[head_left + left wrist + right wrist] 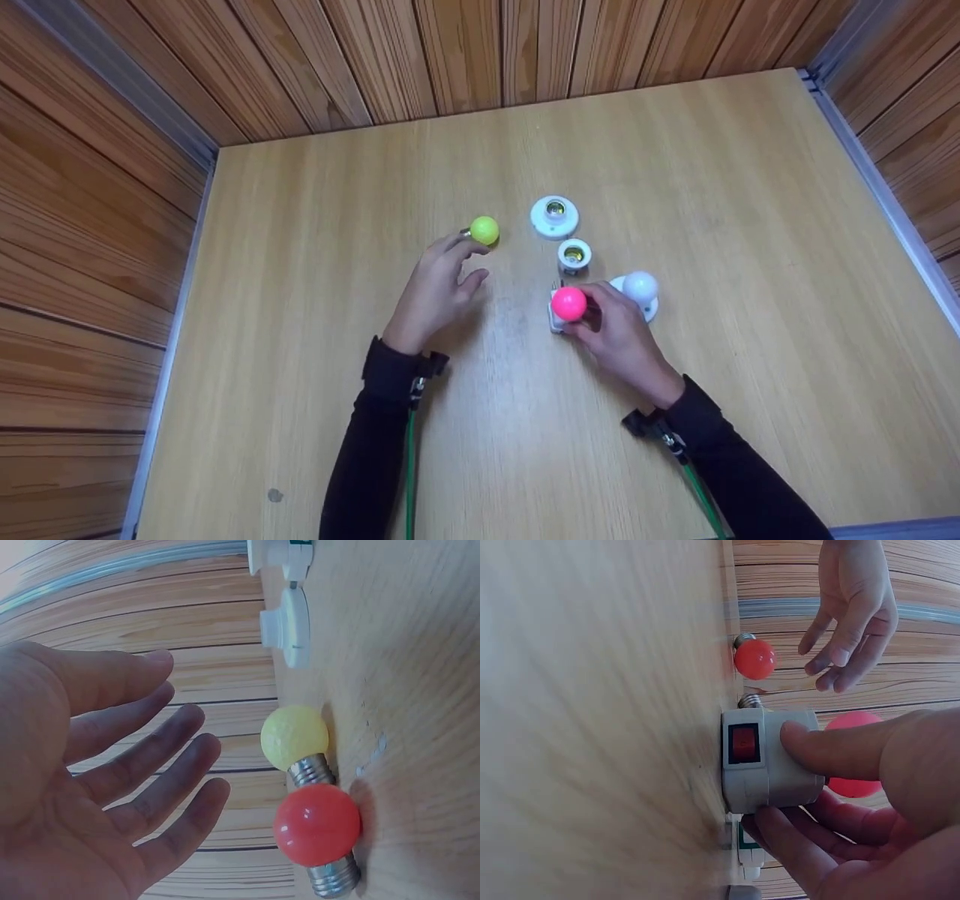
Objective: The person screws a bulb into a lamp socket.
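Wood-plank walls (pixel 465 56) surround your pale tabletop (pixel 300 300). Your right hand (pixel 621 337) pinches a white lamp holder (pixel 776 776) with a red switch, thumb against fingers, holder on the table, pink bulb (pixel 568 303) at its top. Your left hand (pixel 441 283): fingers apart, loosely bent, near the yellow bulb (pixel 485 230) and red bulb (pixel 317 825), both lying on the wood. White bulb (pixel 640 286) upright on a round base, just beside your right hand. Two open sockets (pixel 574 256) stand beyond the holder.

The place looks booth-like, its exact kind unclear: wood-plank walls (pixel 465 60) at the head view's top, left and upper right border a wood-grain tabletop (pixel 300 262) edged with metal strips (pixel 885 201).
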A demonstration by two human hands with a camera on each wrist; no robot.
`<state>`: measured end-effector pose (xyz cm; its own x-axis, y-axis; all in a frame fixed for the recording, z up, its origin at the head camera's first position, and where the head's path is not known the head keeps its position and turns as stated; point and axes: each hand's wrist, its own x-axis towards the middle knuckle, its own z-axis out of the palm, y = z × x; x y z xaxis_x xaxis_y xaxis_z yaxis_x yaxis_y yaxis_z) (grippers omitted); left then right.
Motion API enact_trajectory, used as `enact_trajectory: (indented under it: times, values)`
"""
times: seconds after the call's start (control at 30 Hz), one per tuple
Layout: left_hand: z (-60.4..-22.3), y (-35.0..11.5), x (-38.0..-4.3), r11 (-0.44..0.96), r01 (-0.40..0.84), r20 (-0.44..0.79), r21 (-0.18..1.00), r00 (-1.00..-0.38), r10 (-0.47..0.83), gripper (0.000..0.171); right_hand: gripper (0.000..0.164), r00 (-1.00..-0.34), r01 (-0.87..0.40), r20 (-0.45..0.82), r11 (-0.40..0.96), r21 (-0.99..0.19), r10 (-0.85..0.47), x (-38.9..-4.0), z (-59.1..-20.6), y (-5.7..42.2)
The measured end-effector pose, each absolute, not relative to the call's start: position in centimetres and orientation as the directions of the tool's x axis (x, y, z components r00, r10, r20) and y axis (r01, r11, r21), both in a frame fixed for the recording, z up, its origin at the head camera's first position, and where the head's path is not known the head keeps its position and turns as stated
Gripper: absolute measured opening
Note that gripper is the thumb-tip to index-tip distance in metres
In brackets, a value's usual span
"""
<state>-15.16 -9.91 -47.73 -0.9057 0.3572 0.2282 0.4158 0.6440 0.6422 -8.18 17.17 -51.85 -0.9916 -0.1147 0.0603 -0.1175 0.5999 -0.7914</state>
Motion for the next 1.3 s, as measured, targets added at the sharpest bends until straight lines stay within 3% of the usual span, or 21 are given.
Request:
enact_trajectory:
  times: [0.27, 0.57, 0.77, 1.1, 1.3]
  values:
    - [-48.0, -10.3, -15.5, 0.694, 0.358, 0.167, 0.625, -0.929, 0.329, 0.029, 0.065, -0.986, -0.157, 0.097, 0.573, -0.804, -0.135, -7.2, -49.9, 17.4]
    - [-48.4, -10.6, -15.9, 0.743, 0.309, 0.136, 0.594, -0.949, 0.286, 0.035, 0.058, -0.979, -0.202, 0.145, 0.56, -0.803, -0.146, -7.0, -47.1, 18.7]
    - [-48.8, -10.7, -16.2, 0.767, 0.269, 0.115, 0.582, -0.961, 0.25, 0.04, 0.052, -0.976, -0.216, 0.174, 0.518, -0.828, -0.13, -8.8, -44.6, 20.8]
    - [-49.9, -10.8, -16.7, 0.811, 0.233, 0.054, 0.536, -0.969, 0.242, 0.049, 0.046, -0.977, -0.202, 0.132, 0.516, -0.832, -0.169, -12.4, -42.5, 24.2]
    - [-50.2, -10.7, -16.8, 0.82, 0.262, 0.078, 0.509, -0.963, 0.259, 0.044, 0.046, -0.974, -0.107, -0.035, 0.589, -0.801, -0.225, -14.8, -42.5, 25.5]
